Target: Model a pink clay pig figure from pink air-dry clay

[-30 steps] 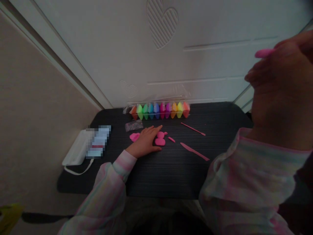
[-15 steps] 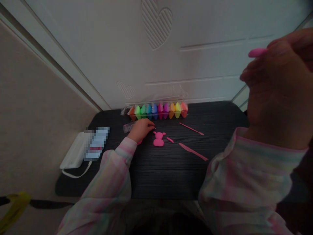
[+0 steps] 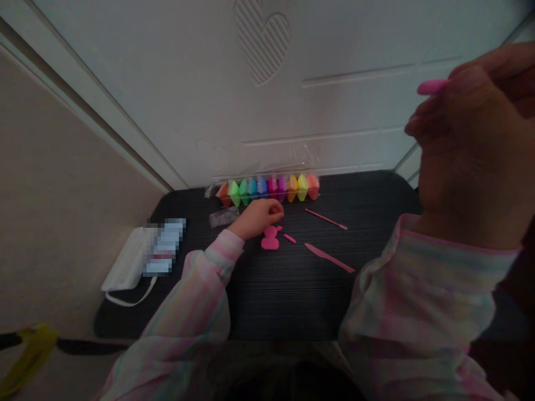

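Note:
My right hand (image 3: 472, 128) is raised high at the right side, its fingers pinching a small elongated piece of pink clay (image 3: 432, 87) whose rounded end sticks out to the left. Over the dark table my left hand (image 3: 258, 216) is curled, thumb and forefinger together; anything between the fingertips is too small to make out. Just below it lies a pink clay animal figure (image 3: 270, 241), with a head, an ear and a wider body showing; the hand covers its upper left. A short pink clay roll (image 3: 290, 239) rests to the figure's right.
A row of wrapped coloured clay packs (image 3: 267, 188) lies along the back by the white door (image 3: 355, 106). Two pink modelling tools, a thin stick (image 3: 326, 219) and a knife (image 3: 329, 257), lie right of the figure. Clear plastic wrap (image 3: 223, 216), a phone (image 3: 165, 247) and a white cabled case (image 3: 129, 259) are left.
My left hand has moved right, from beside the figure to just above it, now hiding its left ear. My right hand stays raised with the pink clay piece.

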`<state>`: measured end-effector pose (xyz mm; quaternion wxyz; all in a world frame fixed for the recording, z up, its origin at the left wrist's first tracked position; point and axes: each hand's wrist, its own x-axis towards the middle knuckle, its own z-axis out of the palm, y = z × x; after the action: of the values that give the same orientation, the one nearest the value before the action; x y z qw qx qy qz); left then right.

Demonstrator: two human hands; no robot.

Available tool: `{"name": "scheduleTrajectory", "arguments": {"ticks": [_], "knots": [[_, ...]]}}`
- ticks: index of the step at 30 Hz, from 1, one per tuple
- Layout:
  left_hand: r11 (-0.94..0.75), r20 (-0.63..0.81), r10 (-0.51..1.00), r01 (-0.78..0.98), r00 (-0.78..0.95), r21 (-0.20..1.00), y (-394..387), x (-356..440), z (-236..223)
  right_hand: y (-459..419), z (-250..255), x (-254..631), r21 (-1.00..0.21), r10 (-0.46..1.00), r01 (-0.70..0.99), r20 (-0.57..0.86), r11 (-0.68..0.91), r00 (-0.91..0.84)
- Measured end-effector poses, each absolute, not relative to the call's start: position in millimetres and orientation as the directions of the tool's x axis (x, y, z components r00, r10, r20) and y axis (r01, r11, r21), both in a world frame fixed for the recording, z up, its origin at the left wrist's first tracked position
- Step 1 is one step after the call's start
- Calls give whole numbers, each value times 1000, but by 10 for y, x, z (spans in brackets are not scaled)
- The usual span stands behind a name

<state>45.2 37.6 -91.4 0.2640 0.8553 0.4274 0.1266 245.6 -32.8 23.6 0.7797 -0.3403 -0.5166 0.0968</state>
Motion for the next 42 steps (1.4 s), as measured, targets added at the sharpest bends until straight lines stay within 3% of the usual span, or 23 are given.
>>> {"name": "scheduleTrajectory", "arguments": {"ticks": [3, 5, 7, 13, 23, 38, 42], "knots": [[-511, 108, 790, 550, 604, 660, 320, 773, -785, -329, 232, 2455, -623, 509, 194, 750, 758, 422], [-504, 210, 762, 357, 613, 786, 312, 892, -744, -327, 226, 2458, -615, 504, 203, 759, 762, 411], [-500, 212, 747, 323, 630, 804, 317, 877, -751, -329, 223, 2463, -609, 484, 228, 764, 760, 427], [-484, 39, 774, 551, 632, 680, 282, 356, -883, -331, 226, 2481, -599, 473, 219, 767, 770, 434], [-583, -242, 648, 675, 722, 451, 94, 164, -981, -296, 224, 2504, -596, 477, 194, 765, 779, 432], [-611, -113, 710, 688, 695, 392, 87, 52, -1039, -331, 220, 2451, -614, 487, 211, 755, 761, 439], [-562, 18, 790, 711, 613, 423, 122, -153, -930, -322, 214, 2451, -609, 487, 201, 758, 768, 434]]}}
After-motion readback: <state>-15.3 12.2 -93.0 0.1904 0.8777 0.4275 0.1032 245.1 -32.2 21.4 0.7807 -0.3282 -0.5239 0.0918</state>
